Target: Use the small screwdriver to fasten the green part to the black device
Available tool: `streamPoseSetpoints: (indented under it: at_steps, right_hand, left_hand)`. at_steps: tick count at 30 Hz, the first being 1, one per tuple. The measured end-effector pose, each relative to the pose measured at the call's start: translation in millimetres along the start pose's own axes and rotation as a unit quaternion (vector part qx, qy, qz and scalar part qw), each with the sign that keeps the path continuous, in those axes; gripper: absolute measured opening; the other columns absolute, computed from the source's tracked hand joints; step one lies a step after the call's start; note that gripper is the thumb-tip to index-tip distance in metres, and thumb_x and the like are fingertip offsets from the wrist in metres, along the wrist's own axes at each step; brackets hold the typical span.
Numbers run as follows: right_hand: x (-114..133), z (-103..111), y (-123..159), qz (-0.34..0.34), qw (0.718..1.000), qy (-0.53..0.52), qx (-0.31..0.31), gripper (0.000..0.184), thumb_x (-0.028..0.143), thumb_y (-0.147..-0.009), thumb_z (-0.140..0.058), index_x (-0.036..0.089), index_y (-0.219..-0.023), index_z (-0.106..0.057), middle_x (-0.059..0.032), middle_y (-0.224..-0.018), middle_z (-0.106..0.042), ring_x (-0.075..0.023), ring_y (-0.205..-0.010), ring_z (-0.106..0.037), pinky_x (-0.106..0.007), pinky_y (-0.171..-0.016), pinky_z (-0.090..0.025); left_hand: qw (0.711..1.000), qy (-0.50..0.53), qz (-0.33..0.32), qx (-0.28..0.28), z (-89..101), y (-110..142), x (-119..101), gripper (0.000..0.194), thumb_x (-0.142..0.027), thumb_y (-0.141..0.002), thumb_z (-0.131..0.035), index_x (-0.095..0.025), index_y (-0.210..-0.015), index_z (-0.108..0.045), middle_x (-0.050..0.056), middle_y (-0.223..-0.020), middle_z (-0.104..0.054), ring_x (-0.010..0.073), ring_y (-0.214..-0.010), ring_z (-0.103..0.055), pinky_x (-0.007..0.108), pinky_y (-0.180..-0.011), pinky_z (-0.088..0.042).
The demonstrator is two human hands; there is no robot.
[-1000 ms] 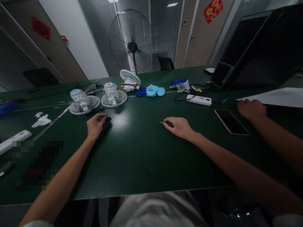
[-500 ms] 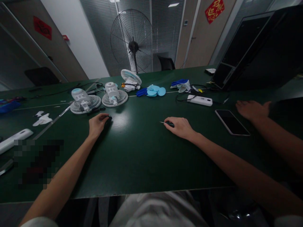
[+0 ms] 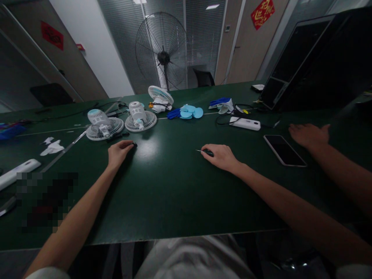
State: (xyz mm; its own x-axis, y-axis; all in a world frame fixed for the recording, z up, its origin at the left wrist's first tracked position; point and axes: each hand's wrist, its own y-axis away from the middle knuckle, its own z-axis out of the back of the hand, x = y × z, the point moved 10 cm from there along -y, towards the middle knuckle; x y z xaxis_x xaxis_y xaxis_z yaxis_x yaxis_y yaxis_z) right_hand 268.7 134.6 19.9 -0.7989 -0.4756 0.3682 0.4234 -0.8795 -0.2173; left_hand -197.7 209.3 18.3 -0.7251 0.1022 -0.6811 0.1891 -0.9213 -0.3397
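My right hand (image 3: 222,155) rests on the green table (image 3: 162,193), closed round the dark handle of a small screwdriver (image 3: 208,152); its thin metal shaft points left. To the left, my left hand (image 3: 118,152) pinches a small black piece (image 3: 135,144) at the fingertips, too small to make out. Just beyond that hand lie two small white fans, a left one (image 3: 101,126) and a right one (image 3: 139,118), each with its grille down on the table. A dark object (image 3: 117,136) lies beside the left fan, close to my left fingers.
Farther back are a third fan (image 3: 160,99), light-blue fan blades (image 3: 190,111) and blue-and-white gloves (image 3: 222,104). A white power bank-like device (image 3: 245,123) and a phone (image 3: 285,150) lie to the right. Another person's hand (image 3: 309,135) rests flat beyond the phone.
My left hand has shifted very slightly left, still pinching the black piece. My right hand and the screwdriver stay where they were.
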Motion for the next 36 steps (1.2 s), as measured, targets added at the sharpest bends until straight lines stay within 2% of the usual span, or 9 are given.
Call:
streamPoseSetpoints:
  at_steps: [4,10,15,19,21,24,29,32,36]
  right_hand:
    - [0.6,1.0,0.3,-0.007,1.000,0.001,0.006,0.034,0.047,-0.103,-0.050,0.025,-0.125,-0.066,-0.0056,-0.109,-0.072,-0.0216,-0.090,-0.068,-0.034,-0.072,-0.050]
    - [1.7,1.2,0.4,-0.007,1.000,-0.003,0.011,0.035,0.046,-0.103,-0.050,0.024,-0.125,-0.066,-0.0060,-0.108,-0.072,-0.0205,-0.087,-0.067,-0.032,-0.068,-0.050]
    - [2.8,2.1,0.7,0.007,1.000,-0.004,-0.001,0.035,0.046,-0.103,-0.050,0.024,-0.125,-0.066,-0.0062,-0.108,-0.073,-0.0208,-0.086,-0.067,-0.033,-0.069,-0.050]
    - [3.1,2.2,1.1,0.006,1.000,-0.007,-0.001,0.034,0.046,-0.104,-0.050,0.024,-0.125,-0.065,-0.0061,-0.107,-0.073,-0.0207,-0.086,-0.067,-0.032,-0.069,-0.050]
    - [3.0,2.1,1.1,0.004,1.000,-0.010,0.001,0.034,0.046,-0.104,-0.050,0.024,-0.125,-0.065,-0.0060,-0.107,-0.073,-0.0206,-0.086,-0.067,-0.032,-0.069,-0.050]
    - [2.8,3.9,1.3,0.006,1.000,-0.011,-0.005,0.034,0.046,-0.103,-0.050,0.024,-0.124,-0.066,-0.0058,-0.107,-0.073,-0.0210,-0.088,-0.067,-0.033,-0.070,-0.050]
    - [21.9,1.7,5.4,0.076,0.996,-0.038,0.006,0.029,0.042,-0.102,-0.053,0.023,-0.118,-0.069,-0.0047,-0.108,-0.074,-0.0201,-0.090,-0.068,-0.034,-0.078,-0.051]
    - [41.4,-0.9,10.4,0.129,0.990,-0.059,0.018,0.026,0.039,-0.101,-0.055,0.022,-0.113,-0.071,-0.0043,-0.103,-0.075,-0.0195,-0.088,-0.068,-0.034,-0.079,-0.051]
    - [56.0,0.2,14.1,0.157,0.985,-0.070,0.014,0.026,0.038,-0.101,-0.055,0.022,-0.112,-0.072,-0.0046,-0.102,-0.075,-0.0185,-0.084,-0.068,-0.032,-0.077,-0.050]
  left_hand:
    - [1.000,-0.002,0.012,0.009,-0.5,0.5,-1.0,0.042,-0.045,-0.079,-0.072,-0.019,-0.112,-0.078,0.009,-0.109,-0.079,0.0255,-0.101,-0.074,0.033,-0.095,-0.056]
    - [0.999,-0.037,0.034,0.002,3.7,1.8,-0.8,0.040,-0.048,-0.077,-0.073,-0.019,-0.104,-0.081,0.009,-0.096,-0.080,0.0291,-0.094,-0.074,0.036,-0.092,-0.055]
    - [0.999,-0.032,0.041,0.009,5.0,2.9,-1.0,0.044,-0.051,-0.075,-0.073,-0.018,-0.105,-0.081,0.009,-0.095,-0.080,0.0296,-0.092,-0.073,0.036,-0.087,-0.054]
    - [0.998,-0.007,0.034,0.043,-6.4,7.2,-13.2,0.048,-0.053,-0.073,-0.075,-0.018,-0.105,-0.080,0.010,-0.095,-0.080,0.0298,-0.093,-0.073,0.034,-0.081,-0.054]
    - [0.996,0.014,0.024,0.082,-23.2,14.2,-28.9,0.047,-0.053,-0.072,-0.076,-0.017,-0.102,-0.081,0.010,-0.095,-0.080,0.0293,-0.092,-0.073,0.034,-0.079,-0.055]
    - [0.986,0.055,-0.007,0.160,-60.8,36.2,-66.3,0.042,-0.052,-0.075,-0.077,-0.018,-0.100,-0.081,0.009,-0.097,-0.079,0.0274,-0.089,-0.073,0.035,-0.080,-0.055]
    - [0.946,0.108,-0.101,0.288,-123.3,101.3,-148.7,0.031,-0.046,-0.084,-0.074,-0.022,-0.102,-0.080,0.007,-0.102,-0.077,0.0223,-0.087,-0.070,0.034,-0.078,-0.055]
    - [0.926,0.109,-0.182,0.313,-137.3,134.9,-192.3,0.026,-0.041,-0.093,-0.066,-0.024,-0.110,-0.077,0.006,-0.100,-0.074,0.0189,-0.081,-0.065,0.033,-0.074,-0.052]
    - [0.912,0.099,-0.225,0.328,-139.1,151.1,-215.6,0.024,-0.037,-0.098,-0.061,-0.026,-0.115,-0.074,0.005,-0.101,-0.070,0.0182,-0.083,-0.063,0.033,-0.077,-0.051]
